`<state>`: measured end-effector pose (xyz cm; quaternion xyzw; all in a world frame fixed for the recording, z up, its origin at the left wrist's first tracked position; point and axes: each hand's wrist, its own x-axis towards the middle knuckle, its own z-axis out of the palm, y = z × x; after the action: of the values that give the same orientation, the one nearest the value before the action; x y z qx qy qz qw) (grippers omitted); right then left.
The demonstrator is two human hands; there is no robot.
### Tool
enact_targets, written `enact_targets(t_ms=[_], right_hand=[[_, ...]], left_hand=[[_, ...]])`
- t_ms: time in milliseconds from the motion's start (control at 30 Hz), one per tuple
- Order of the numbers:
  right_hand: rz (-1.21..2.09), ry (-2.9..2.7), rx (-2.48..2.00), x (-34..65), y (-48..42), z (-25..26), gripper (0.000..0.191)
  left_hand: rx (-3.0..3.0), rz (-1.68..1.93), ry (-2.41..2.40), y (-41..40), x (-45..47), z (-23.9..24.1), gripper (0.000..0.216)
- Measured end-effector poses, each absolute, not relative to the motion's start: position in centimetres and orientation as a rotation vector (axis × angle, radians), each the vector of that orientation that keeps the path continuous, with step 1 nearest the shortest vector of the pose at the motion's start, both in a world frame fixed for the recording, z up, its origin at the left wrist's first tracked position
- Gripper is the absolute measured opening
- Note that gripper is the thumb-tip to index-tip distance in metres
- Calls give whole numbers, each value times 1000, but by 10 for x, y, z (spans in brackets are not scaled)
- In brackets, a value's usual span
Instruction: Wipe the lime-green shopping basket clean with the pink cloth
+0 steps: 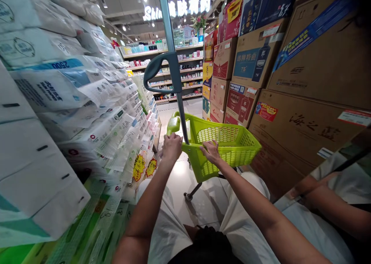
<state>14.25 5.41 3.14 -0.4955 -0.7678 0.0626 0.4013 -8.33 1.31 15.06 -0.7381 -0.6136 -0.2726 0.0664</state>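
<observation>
A lime-green shopping cart [199,167] with a perforated basket stands in front of me on the tiled floor. A tall grey pole [180,113] rises from it, with a dark blue-grey loop handle [160,75] partway up. My left hand [173,146] is closed around the basket's green edge, just left of the pole. On the other side of the pole, my right hand [211,152] grips the near rim, its fingers curled over the edge. What shows of the basket's inside holds nothing I can make out. One caster [188,196] touches the floor near my feet.
Stacked white plastic-wrapped tissue packs [52,86] line the aisle's left side. Large cardboard cartons [313,129] are piled along the right, close to the cart. Shelves of small products [191,67] stand at the far end. A reflective panel [333,190] is at lower right.
</observation>
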Motion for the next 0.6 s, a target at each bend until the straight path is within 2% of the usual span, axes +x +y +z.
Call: enact_targets(t_ms=[167, 400, 600], right_hand=[[188, -1844, -1274, 153, 53, 27, 45], [168, -1820, -1333, 160, 50, 22, 41], [189, -1826, -1331, 156, 50, 21, 39]], left_hand=[[-2148, -747, -1914, 17, -109, 161, 38], [-2357, -920, -1563, -17, -44, 125, 32], [-2301, -792, -1726, -5, -62, 152, 28]])
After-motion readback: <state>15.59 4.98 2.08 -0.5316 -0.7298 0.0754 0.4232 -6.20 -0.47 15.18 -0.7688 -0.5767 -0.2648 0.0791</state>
